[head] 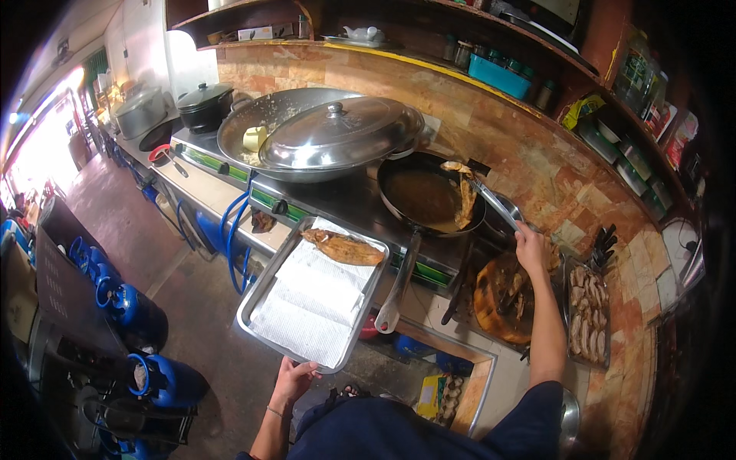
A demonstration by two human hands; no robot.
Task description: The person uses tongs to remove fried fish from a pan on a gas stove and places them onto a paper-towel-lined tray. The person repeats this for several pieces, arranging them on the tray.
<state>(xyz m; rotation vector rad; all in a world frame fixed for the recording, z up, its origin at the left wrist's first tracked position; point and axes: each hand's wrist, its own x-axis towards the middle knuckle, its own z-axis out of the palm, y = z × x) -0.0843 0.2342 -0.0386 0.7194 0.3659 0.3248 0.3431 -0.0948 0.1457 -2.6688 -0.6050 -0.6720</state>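
Note:
My left hand (294, 378) grips the near edge of a metal tray (247, 313) lined with white paper towels (305, 322). One browned fried fish (345, 248) lies at the tray's far end. My right hand (530, 248) holds metal tongs (495, 201), whose tips meet a long fried piece (464, 201), perhaps fish, at the right rim of a black frying pan (386, 172). Brown oil (422, 192) covers the pan's bottom. Its long handle (402, 282) points toward me, just right of the tray.
A large wok (236, 135), partly covered by a domed lid (345, 135), stands behind on the stove. At right are a round wooden chopping board (489, 299) with food pieces and a tray of raw-looking pieces (589, 310). Blue gas cylinders (167, 379) stand on the floor at left.

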